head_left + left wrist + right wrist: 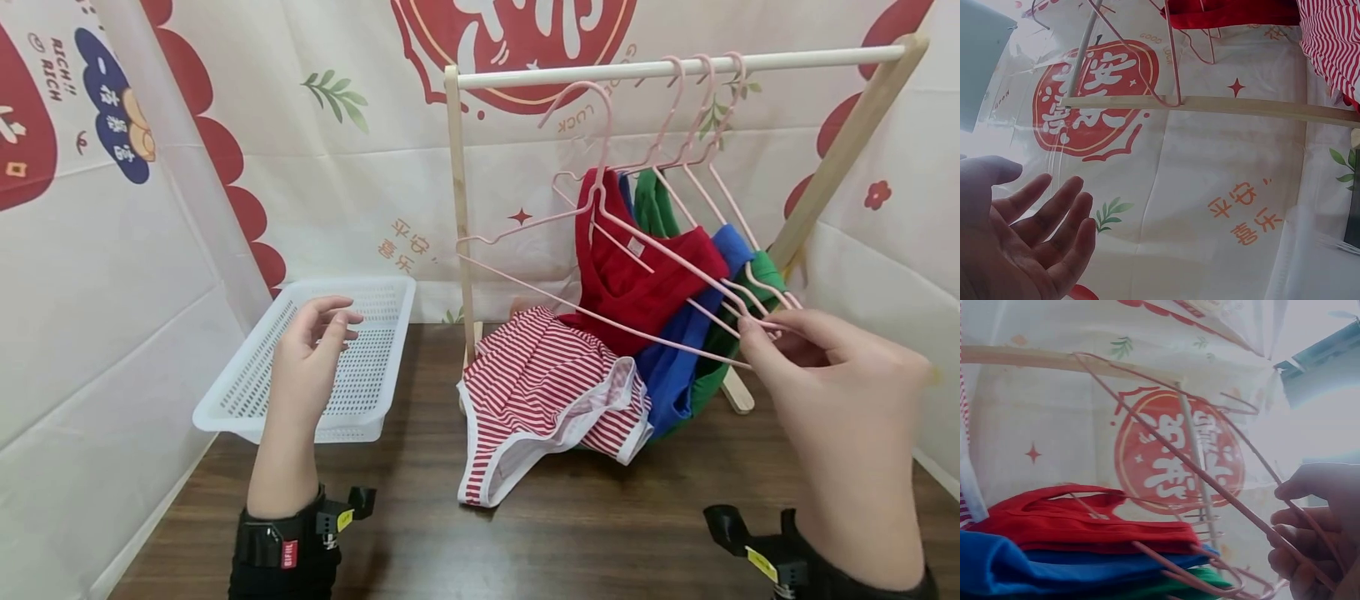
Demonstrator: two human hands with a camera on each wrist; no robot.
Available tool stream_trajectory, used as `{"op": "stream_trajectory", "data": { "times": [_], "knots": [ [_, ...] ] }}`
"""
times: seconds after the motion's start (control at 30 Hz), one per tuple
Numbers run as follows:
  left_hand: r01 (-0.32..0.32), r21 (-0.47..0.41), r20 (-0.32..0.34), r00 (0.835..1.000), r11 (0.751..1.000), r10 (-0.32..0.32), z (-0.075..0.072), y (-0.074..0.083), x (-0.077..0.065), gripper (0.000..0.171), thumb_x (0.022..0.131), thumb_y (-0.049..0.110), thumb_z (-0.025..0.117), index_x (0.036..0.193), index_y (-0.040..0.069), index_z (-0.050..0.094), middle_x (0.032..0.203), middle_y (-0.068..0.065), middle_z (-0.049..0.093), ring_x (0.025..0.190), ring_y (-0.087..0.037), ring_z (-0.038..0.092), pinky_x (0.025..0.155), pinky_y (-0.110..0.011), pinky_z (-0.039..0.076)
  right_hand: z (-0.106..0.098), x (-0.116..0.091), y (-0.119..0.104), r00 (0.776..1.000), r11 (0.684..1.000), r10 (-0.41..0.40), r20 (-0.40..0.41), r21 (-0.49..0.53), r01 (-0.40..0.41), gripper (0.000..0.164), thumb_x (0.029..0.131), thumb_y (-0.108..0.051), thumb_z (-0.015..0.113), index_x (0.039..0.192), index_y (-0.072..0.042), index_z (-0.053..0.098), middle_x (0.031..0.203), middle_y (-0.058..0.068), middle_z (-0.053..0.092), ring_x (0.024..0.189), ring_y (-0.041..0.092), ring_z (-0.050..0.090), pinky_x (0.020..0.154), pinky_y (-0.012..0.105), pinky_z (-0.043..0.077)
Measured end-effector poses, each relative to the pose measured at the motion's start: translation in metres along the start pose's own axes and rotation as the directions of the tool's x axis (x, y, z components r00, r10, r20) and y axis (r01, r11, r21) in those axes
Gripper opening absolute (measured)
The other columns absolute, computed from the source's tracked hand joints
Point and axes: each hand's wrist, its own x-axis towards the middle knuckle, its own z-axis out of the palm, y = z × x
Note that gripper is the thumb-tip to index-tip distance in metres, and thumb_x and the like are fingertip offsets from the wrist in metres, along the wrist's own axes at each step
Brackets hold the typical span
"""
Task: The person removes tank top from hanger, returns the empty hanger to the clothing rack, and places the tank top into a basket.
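Note:
My right hand pinches the right corner of a bare pink hanger between thumb and fingers. The hook points up, below and in front of the rail. In the right wrist view, the hanger's lower bar slants down into my curled fingers. Behind it hang a red top, a blue garment and a green garment on pink hangers. Red-and-white striped briefs lie on the table below. My left hand hovers over a white basket, fingers loosely bent around nothing.
A rack with a white rail and wooden legs stands at the back right. Printed cloth surrounds the dark wood table at the back and sides.

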Motion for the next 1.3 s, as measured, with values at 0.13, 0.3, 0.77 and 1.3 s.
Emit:
{"op": "stream_trajectory", "data": {
  "times": [0.13,0.3,0.77,1.3],
  "knots": [
    [-0.009,-0.008,0.009,1.0,1.0,0.009,0.001,-0.002,0.0,0.028,0.092,0.034,0.047,0.116,0.022,0.054,0.102,-0.001,0.061,0.086,-0.012,0.056,0.077,-0.036,0.048,-0.008,-0.001,-0.004,1.0,0.998,-0.008,-0.015,-0.056,0.007,0.022,0.076,-0.029,0.068,0.083,-0.009,0.07,0.066,-0.029,0.047,0.055,-0.011,0.043,0.056,0.003,0.033],
    [-0.01,-0.014,0.015,1.0,1.0,0.01,0.002,-0.003,0.0,0.028,0.092,0.034,0.047,0.116,0.022,0.053,0.102,-0.002,0.061,0.086,-0.012,0.056,0.077,-0.036,0.047,-0.012,-0.003,-0.01,0.999,0.987,-0.04,-0.009,-0.155,0.038,0.031,0.079,-0.036,0.064,0.087,-0.007,0.069,0.065,-0.004,0.061,0.056,-0.013,0.035,0.052,0.007,0.027],
    [-0.022,-0.013,0.038,0.999,1.0,0.022,0.012,-0.003,-0.001,0.029,0.092,0.036,0.047,0.115,0.021,0.054,0.098,-0.002,0.062,0.085,-0.013,0.057,0.077,-0.041,0.049,0.023,0.0,-0.025,0.962,0.96,-0.228,0.149,-0.13,0.247,0.028,0.089,-0.023,0.054,0.102,0.002,0.061,0.074,0.02,0.062,0.06,0.029,0.053,0.051,0.046,0.044],
    [-0.03,0.007,0.1,0.995,1.0,0.029,0.025,0.0,-0.003,0.027,0.092,0.035,0.046,0.113,0.021,0.054,0.097,0.001,0.063,0.087,-0.011,0.056,0.078,-0.044,0.049,0.065,0.014,-0.022,0.96,0.983,-0.168,0.226,-0.034,0.18,0.031,0.095,-0.021,0.039,0.113,-0.001,0.055,0.079,0.016,0.062,0.065,0.024,0.057,0.057,0.046,0.051]
  ]
}}
